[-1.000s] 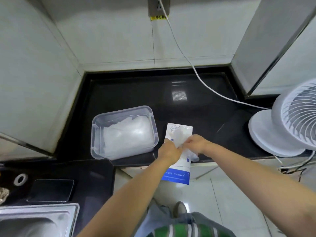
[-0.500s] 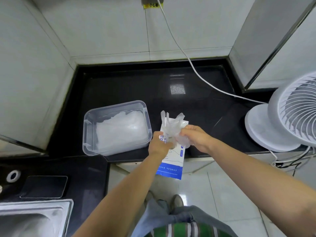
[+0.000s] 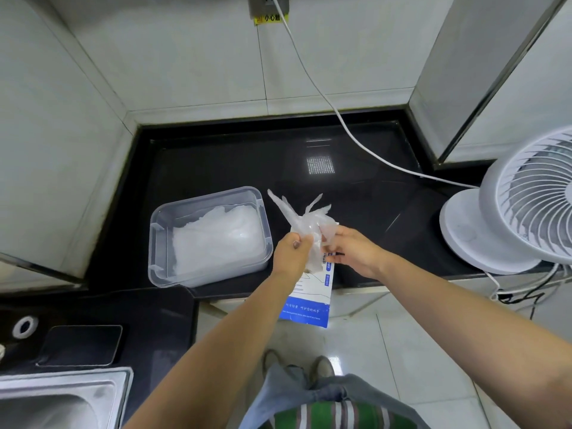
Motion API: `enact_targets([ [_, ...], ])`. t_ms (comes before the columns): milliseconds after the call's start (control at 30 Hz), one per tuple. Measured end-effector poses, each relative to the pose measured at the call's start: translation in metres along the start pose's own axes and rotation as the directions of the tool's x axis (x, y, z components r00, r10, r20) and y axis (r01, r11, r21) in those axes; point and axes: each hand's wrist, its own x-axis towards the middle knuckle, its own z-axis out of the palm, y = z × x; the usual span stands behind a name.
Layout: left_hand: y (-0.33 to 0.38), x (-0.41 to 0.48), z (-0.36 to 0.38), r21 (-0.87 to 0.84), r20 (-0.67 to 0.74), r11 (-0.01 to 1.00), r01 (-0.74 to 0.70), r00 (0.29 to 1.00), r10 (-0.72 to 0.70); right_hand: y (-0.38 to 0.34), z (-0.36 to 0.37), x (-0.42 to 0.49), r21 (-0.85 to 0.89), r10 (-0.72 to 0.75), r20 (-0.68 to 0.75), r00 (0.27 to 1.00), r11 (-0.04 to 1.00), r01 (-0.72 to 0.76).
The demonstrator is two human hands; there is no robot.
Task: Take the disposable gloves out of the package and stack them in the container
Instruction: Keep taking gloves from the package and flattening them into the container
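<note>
Fingers (image 3: pixel 296 244) of the left hand (image 3: pixel 292 255) are curled in, thumb pressed down on the bunched cuff end of a thin clear glove (image 3: pixel 301 218). The right hand's fingers (image 3: pixel 332 239) pinch the same crumpled end from the other side.

From the left: a steel sink (image 3: pixel 46 400) fills the lower corner, with a dark flat pad (image 3: pixel 80 345) on the counter just behind it. Further along the black counter (image 3: pixel 216 162) stands a clear plastic container (image 3: pixel 154 230), its long side running away from the person. A stack of gloves (image 3: pixel 216 239) lies flat inside it.

Just right of the container, the left hand hovers over the counter's front edge. The glove rises out of the two grips. Its long axis points away from the person toward the wall, and its fingers fan out up and to the left, clear of both hands.

Below the hands hangs the package (image 3: pixel 309 301), long axis toward the person. Its blue-banded end is lowest, past the counter edge and over the floor tiles. Its top sits between the two hands, with the lower fingers of the right hand (image 3: pixel 353 252) touching it. I cannot tell which hand bears its weight.

Right of that, a white cable (image 3: pixel 340 119) runs from the wall socket across the counter to a white fan (image 3: pixel 510 218) at the far right.
</note>
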Motion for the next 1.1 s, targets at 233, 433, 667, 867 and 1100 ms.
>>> enact_targets([
  [233, 0.007, -0.006, -0.010, -0.324, 0.160, 0.943, 0.077, 0.987, -0.026, 0.001, 0.003, 0.007, -0.065, -0.079, -0.138, 0.987, 0.995, 0.071],
  [433, 0.000, -0.007, -0.017, -0.190, 0.098, 0.982, 0.009, 0.995, 0.010, -0.002, 0.003, 0.008, 0.042, -0.056, -0.166, 0.985, 0.997, 0.064],
  [667, 0.006, -0.008, -0.025, -0.232, 0.064, 0.973, -0.014, 0.997, 0.030, -0.009, 0.009, 0.004, 0.012, -0.039, -0.187, 0.982, 0.999, 0.042],
  [867, 0.010, -0.011, -0.032, -0.297, 0.175, 0.955, 0.006, 0.983, 0.048, -0.009, 0.005, 0.008, 0.116, -0.006, -0.193, 0.981, 0.993, 0.029],
  [1100, 0.014, -0.006, -0.044, -0.415, 0.031, 0.908, -0.061, 0.996, 0.082, -0.015, -0.003, 0.011, 0.105, -0.017, -0.275, 0.961, 0.993, 0.048],
])
